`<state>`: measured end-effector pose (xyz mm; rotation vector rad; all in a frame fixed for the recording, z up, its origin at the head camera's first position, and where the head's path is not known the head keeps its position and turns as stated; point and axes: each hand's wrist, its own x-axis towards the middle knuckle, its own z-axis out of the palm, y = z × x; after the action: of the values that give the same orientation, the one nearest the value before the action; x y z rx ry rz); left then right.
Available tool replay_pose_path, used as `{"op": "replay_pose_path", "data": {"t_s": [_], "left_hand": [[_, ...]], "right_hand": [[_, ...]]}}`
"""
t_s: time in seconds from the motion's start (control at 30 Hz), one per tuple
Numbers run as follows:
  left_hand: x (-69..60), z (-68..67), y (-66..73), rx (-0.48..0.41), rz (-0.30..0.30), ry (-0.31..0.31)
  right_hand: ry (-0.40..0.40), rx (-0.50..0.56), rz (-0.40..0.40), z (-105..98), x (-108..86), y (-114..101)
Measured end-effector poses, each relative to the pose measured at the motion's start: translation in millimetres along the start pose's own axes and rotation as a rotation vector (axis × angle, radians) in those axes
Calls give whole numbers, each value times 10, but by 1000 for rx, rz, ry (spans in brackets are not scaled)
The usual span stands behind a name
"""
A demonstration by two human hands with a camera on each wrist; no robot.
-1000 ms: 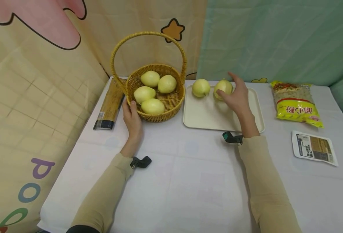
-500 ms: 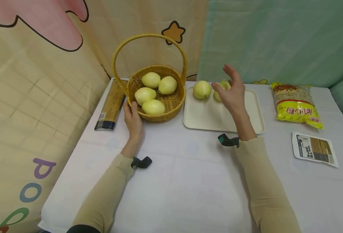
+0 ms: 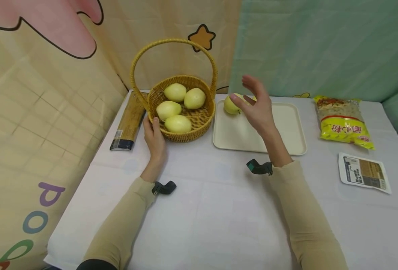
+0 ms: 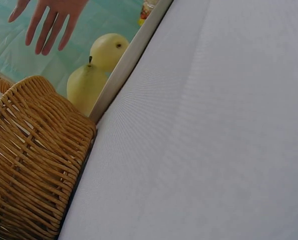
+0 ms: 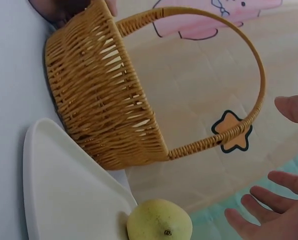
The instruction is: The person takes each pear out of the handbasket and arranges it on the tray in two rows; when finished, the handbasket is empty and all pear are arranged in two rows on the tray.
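Note:
A wicker basket with a tall hoop handle holds several pale yellow-green pears. My left hand holds the basket's left side, its thumb at the rim and its other fingers along the outer wall. Over the cream tray, my right hand hovers with spread fingers and nothing in its grasp. Beneath it, one pear shows at the tray's back left corner. A second pear beside it is mostly hidden by the right hand in the head view, but appears in the left wrist view.
Left of the basket lies a long brown packet with a dark end. On the right are a yellow plastic food bag and a flat white pouch. Printed curtains stand close behind the white-covered table.
My right hand has left the right pear on the tray, risen, and shifted left over the left pear. My left hand and the basket hold their place.

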<state>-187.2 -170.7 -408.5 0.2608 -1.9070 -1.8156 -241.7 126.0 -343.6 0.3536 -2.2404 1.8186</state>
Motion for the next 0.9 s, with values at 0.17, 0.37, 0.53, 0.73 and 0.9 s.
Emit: {"op": "replay_pose_path", "data": {"t_s": [0.17, 0.37, 0.53, 0.73, 0.9], "left_hand": [[-8, 4, -6, 20, 0, -7], [-18, -3, -8, 7, 13, 1], [2, 8, -6, 5, 0, -3], [-6, 9, 7, 12, -14, 0], [30, 7, -50, 20, -5, -1]], "right_hand": [[-57, -15, -20, 93, -45, -10], [-121, -42, -17, 177, -78, -39], [-167, -49, -24, 234, -83, -68], [-225, -55, -58, 300, -93, -46], [-264, -69, -31, 333, -119, -52]]}}
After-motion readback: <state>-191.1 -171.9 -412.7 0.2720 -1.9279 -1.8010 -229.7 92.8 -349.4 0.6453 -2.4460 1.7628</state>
